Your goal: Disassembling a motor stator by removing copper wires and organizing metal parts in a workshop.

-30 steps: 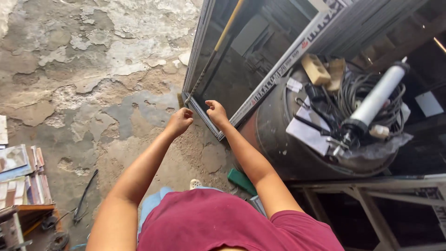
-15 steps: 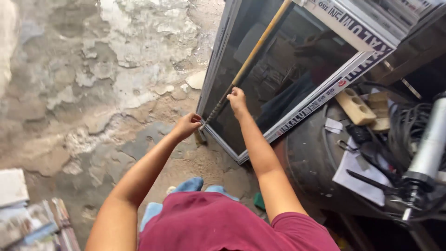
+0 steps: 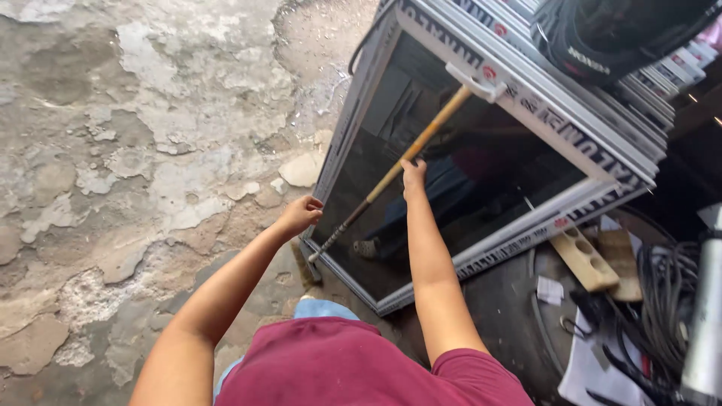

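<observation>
Hands are both working on the white-framed window panel with dark glass (image 3: 481,188), which is leaning tilted against a stack of similar white frame profiles (image 3: 594,90), its lower corner resting on the cracked concrete floor (image 3: 135,150). Left hand (image 3: 301,214) is gripping the panel's left frame edge near the bottom corner, fingers curled around the rail. Right hand (image 3: 413,175) is reaching higher, fingers pressed together against the long yellow-brown wooden stick (image 3: 398,169) lying diagonally across the glass, from the white handle (image 3: 474,81) on the top rail down to the lower left corner. Cannot tell whether the right fingers are wrapping the stick or just pressing on it.

My read for doing this well: keeping the left grip low on the frame rather than the glass, steadying the stick along its length, keeping the bottom corner planted. Black cable coil (image 3: 662,293) and wooden block (image 3: 583,259) are sitting on the dark round drum top (image 3: 511,316) at right, close to the panel's lower right edge.
</observation>
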